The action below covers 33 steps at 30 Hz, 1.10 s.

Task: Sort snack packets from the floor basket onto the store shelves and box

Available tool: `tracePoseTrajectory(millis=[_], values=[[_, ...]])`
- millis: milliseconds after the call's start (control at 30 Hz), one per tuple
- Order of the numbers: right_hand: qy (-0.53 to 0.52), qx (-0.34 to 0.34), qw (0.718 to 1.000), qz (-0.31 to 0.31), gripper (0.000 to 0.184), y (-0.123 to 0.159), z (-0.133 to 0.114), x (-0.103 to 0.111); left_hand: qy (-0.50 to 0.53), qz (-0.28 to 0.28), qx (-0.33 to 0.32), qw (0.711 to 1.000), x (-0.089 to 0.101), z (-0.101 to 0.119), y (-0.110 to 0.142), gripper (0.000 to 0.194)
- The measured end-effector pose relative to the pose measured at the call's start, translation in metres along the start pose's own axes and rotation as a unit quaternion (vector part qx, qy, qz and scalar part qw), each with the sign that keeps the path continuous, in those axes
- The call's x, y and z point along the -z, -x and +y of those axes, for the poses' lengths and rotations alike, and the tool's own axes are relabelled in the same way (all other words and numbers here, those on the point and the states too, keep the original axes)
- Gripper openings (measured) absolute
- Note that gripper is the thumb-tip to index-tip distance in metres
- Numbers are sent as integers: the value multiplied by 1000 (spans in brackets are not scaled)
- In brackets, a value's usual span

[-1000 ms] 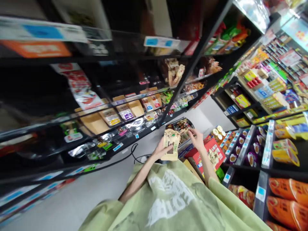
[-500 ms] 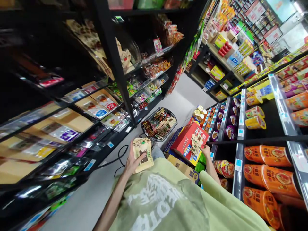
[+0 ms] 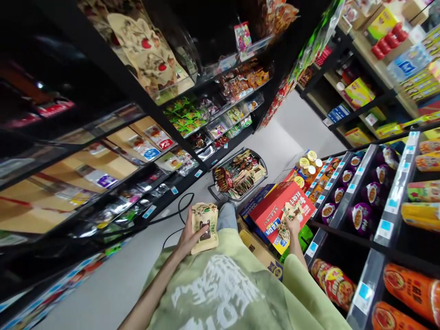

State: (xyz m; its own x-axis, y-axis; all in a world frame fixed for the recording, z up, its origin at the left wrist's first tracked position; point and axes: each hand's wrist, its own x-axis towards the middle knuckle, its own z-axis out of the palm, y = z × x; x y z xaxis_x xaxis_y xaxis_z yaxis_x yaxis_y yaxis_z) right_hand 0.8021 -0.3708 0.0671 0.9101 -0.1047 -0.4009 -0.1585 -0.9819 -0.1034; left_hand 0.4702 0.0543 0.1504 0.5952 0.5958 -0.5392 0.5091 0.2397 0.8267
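On my feed, the left hand holds a beige snack pouch; the right hand grips patterned packaging before a red carton (a filled dark basket beyond).

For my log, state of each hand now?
Left hand: closed, holding at least one flat beige printed pouch.
Right hand: closed, holding patterned beige packaging.

The pouch is cream with green and brown print, the carton mostly red.
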Motion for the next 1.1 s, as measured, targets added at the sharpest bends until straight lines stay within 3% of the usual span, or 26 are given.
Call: tracePoseTrajectory(millis=[100, 200, 367, 467, 567, 667, 733, 833, 967, 1033, 1100], values=[[7, -54, 998, -16, 40, 2, -6, 8, -23, 2, -2, 1000, -6, 1, -4, 124], [-7, -65, 998, 3, 36, 12, -17, 24, -33, 2, -20, 999, -11, 4, -4, 121], [-92, -17, 986, 135, 40, 47, -40, 75, -33, 44, -65, 996, -8, 6, 0, 111], [-166, 53, 953, 250, 45, 67, -50, 116, 3, 69, -113, 991, 0, 5, 1, 106], [-211, 80, 912, 342, 39, 80, -65, 152, 36, 85, -157, 983, 13, 4, 3, 100], [-299, 119, 869, 377, 26, 97, -98, 172, 39, 114, -163, 979, 33, 6, 8, 93], [-375, 164, 846, 341, 34, 116, -133, 175, 20, 122, -163, 979, 50, 9, 14, 73], [-445, 227, 839, 217, 38, 158, -190, 171, 9, 95, -206, 974, 75, 14, 26, 49], [-434, 345, 832, -11, 45, 220, -254, 159, 56, 105, -225, 967, 101, 14, 41, 72], [-358, 411, 837, -49, 42, 248, -277, 155, 78, 114, -220, 966, 112, 9, 46, 83], [-271, 478, 835, -24, 33, 272, -297, 153, 90, 113, -226, 963, 122, 2, 51, 88]])
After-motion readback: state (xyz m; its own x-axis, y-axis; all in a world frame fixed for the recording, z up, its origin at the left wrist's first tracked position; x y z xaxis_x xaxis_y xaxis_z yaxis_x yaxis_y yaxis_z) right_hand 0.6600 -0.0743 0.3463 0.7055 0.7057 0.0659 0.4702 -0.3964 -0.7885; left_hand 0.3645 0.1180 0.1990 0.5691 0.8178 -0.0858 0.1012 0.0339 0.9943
